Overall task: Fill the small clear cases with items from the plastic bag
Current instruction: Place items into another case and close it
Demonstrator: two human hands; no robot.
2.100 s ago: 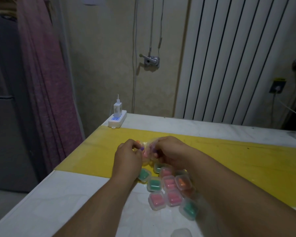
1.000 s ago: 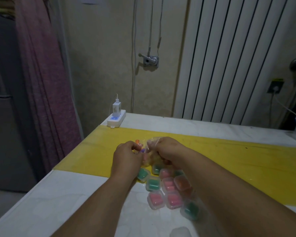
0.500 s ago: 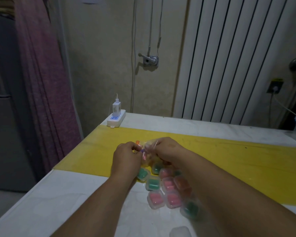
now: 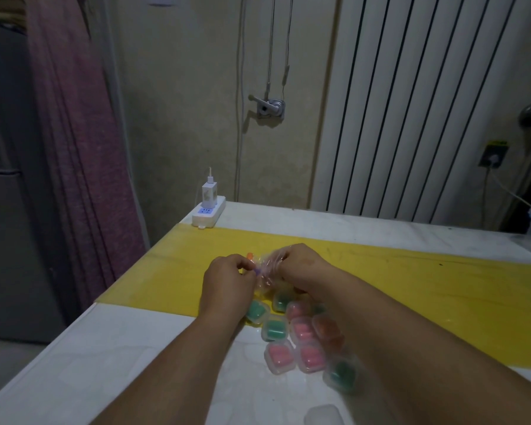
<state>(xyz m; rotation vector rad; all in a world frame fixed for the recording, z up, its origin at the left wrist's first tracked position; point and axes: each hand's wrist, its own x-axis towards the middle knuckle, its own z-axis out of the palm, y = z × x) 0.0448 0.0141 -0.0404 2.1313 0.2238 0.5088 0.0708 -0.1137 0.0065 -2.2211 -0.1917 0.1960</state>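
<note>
The left hand (image 4: 227, 282) and the right hand (image 4: 301, 266) have their fingers curled on the thin plastic bag (image 4: 267, 269), held above the surface at 12 o'clock from the small cases (image 4: 301, 335). The bag looks light, soft and slippery, so I think pinching its crumpled edge is best.

Changes recorded across the sequence:

Left hand (image 4: 227, 282): shifted slightly left and toward the person from its first position; thumb and forefinger closed to a pinch at the left edge of the plastic bag (image 4: 267, 268).

Right hand (image 4: 301, 266): drew back a little toward the person and settled lower, its curled fingers gripping the bag's right side.

Plastic bag: was spread wider between the two hands at first; ended bunched tighter. An orange item (image 4: 250, 256) came into view at its upper left edge, above the left thumb.

Camera view: drifted marginally between pictures.
</note>
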